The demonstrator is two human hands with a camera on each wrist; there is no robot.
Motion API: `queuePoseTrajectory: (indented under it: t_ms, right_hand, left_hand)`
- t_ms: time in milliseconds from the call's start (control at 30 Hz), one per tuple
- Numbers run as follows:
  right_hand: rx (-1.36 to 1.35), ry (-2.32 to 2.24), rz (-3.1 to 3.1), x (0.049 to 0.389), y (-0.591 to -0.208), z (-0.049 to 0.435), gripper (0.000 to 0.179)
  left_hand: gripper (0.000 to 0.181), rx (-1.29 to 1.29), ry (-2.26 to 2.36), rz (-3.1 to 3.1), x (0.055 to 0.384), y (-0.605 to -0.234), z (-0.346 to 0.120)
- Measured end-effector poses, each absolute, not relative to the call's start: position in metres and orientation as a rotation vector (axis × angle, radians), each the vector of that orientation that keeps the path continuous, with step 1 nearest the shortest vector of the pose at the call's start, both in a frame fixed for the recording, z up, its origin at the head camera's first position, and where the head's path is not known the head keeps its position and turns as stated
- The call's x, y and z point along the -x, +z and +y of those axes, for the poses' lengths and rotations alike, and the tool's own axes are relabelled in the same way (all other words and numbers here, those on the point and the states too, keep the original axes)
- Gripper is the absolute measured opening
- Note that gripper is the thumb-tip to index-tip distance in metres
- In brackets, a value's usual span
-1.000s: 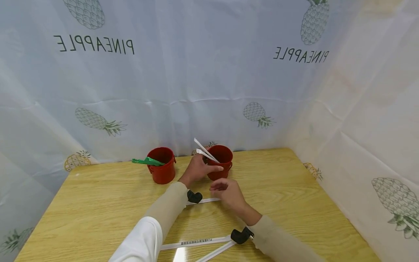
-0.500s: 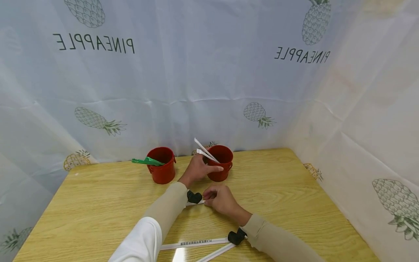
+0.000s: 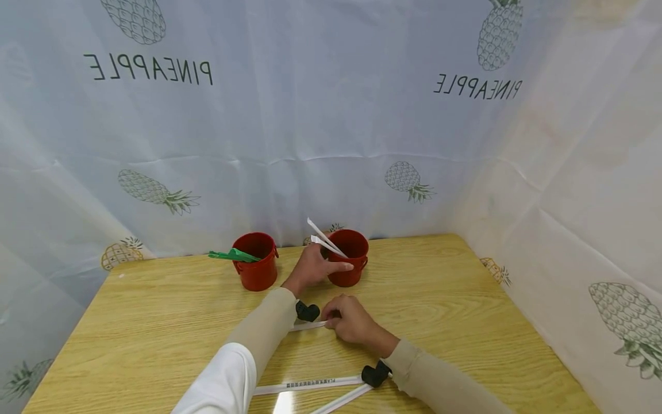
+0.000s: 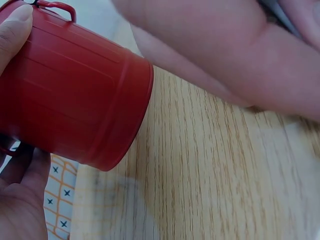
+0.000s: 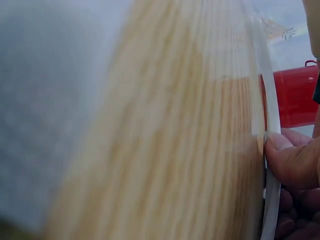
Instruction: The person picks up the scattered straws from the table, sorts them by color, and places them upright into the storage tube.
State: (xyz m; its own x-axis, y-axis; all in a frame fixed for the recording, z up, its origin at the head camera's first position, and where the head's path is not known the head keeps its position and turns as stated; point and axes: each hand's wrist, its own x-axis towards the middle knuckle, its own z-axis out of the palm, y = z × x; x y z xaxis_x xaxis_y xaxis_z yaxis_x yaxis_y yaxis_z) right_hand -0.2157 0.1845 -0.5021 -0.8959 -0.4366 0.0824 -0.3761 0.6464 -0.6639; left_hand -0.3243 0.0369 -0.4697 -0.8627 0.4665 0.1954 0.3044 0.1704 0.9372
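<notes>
My left hand point(image 3: 312, 267) grips the right-hand red bucket point(image 3: 345, 278) at the back of the table, its thumb across the near side. In the left wrist view the bucket point(image 4: 75, 90) fills the upper left, with thumb and fingers on opposite sides. Two white paper-wrapped straws point(image 3: 328, 244) lean out of its rim to the left. My right hand point(image 3: 349, 319) pinches the right end of another wrapped straw point(image 3: 309, 326), whose left end is hidden behind the left wrist. In the right wrist view, thumb and fingers hold this straw point(image 5: 272, 110).
A second red bucket point(image 3: 258, 275) stands to the left with green packets point(image 3: 234, 255) sticking out. Two more wrapped straws, one printed point(image 3: 310, 383) and one slanting point(image 3: 343, 399), lie at the front of the wooden table point(image 3: 155, 333). A pineapple-print curtain point(image 3: 310, 115) hangs behind.
My right hand has moved left and slightly nearer, and its fingers have taken hold of the straw's end. The left hand and the buckets have stayed in place.
</notes>
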Motion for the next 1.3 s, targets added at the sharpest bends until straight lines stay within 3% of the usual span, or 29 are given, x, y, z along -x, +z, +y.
queuePoseTrajectory:
  t_ms: [700,1167,1300]
  right_hand:
    - [0.972,-0.672,2.831,0.195,-0.463,0.221,0.01]
    - [1.177,-0.222,3.079,0.196,-0.404,0.277,0.025]
    - [1.206,-0.426,3.206,0.206,-0.389,0.288,0.023]
  left_hand:
    - [0.071,-0.768,1.785,2.307,0.325,-0.47,0.037]
    - [0.07,-0.762,1.802,2.279,0.326,-0.472,0.038]
    - [0.07,-0.756,1.817,2.26,0.325,-0.472,0.035]
